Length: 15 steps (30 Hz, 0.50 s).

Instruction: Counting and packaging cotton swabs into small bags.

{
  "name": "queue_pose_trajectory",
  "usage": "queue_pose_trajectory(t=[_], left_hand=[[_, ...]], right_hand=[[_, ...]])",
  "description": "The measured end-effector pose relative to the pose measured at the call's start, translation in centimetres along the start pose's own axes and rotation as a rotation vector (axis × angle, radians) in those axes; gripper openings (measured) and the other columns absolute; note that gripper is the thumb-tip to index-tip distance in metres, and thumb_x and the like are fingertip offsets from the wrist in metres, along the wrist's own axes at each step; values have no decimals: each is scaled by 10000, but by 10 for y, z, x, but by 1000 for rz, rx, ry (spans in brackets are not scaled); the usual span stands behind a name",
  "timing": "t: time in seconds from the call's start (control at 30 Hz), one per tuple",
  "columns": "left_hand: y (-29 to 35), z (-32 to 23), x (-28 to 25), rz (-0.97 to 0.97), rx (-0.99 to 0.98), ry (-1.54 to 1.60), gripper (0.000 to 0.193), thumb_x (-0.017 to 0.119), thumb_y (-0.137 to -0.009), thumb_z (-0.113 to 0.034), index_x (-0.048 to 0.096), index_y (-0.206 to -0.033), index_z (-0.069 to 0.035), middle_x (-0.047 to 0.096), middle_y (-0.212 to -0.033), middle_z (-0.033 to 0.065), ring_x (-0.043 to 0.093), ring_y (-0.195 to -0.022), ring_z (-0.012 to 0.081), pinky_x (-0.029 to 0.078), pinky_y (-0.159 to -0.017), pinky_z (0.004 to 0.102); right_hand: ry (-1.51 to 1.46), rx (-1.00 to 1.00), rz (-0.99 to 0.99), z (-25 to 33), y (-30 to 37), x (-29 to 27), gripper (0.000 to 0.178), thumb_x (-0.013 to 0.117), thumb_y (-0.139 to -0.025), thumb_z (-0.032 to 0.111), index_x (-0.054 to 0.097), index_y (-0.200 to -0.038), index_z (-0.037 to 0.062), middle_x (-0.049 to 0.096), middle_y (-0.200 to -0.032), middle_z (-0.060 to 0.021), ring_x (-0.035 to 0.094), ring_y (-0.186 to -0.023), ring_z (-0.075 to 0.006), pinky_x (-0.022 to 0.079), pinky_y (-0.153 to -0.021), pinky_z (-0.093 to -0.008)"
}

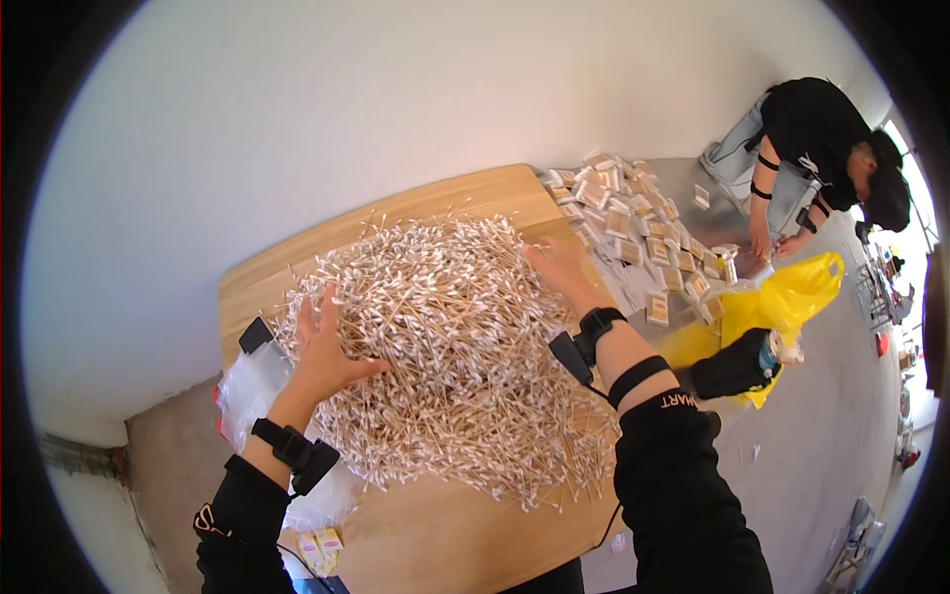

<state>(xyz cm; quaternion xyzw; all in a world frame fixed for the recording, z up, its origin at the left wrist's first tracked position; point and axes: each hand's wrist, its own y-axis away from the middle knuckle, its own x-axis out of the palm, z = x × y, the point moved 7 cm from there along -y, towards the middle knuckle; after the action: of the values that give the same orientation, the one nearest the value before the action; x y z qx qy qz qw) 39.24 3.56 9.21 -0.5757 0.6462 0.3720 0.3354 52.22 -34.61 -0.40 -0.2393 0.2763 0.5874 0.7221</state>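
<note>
A big loose heap of wooden cotton swabs (445, 346) covers most of a light wooden table (465, 193). My left hand (324, 348) lies flat on the heap's left side, fingers spread, nothing gripped. My right hand (561, 272) rests palm down on the heap's far right edge, fingers apart. Both wrists carry black bands with small black devices.
A clear plastic bag (252, 386) hangs off the table's left edge beside a small black object (255, 335). Several small flat boxes (643, 228) lie on the floor at the right. Another person (807, 158) crouches there, near a yellow bag (792, 297) and a black bottle (737, 364).
</note>
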Motion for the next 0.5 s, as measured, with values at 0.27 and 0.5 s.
queue_pose_trajectory(t=[0.27,0.5], left_hand=[[-18,10,18,19,-2,-49,1141,819,-496,-505,241,-1384,-83,144,-1358,362,176,-1260,519,238,-1018,522],[-23,11,22,7,4,-42,1129,819,-513,-467,223,-1392,-85,103,-1391,335,154,-1264,519,225,-1019,537]], right_hand=[[187,-428,274,94,-98,83,388,620,-742,289,621,-1049,52,557,-1146,-194,546,-1012,-351,444,-846,-422],[760,-145,753,95,-101,118,551,711,-627,331,613,-1081,35,617,-1082,-166,593,-985,-291,478,-809,-382]])
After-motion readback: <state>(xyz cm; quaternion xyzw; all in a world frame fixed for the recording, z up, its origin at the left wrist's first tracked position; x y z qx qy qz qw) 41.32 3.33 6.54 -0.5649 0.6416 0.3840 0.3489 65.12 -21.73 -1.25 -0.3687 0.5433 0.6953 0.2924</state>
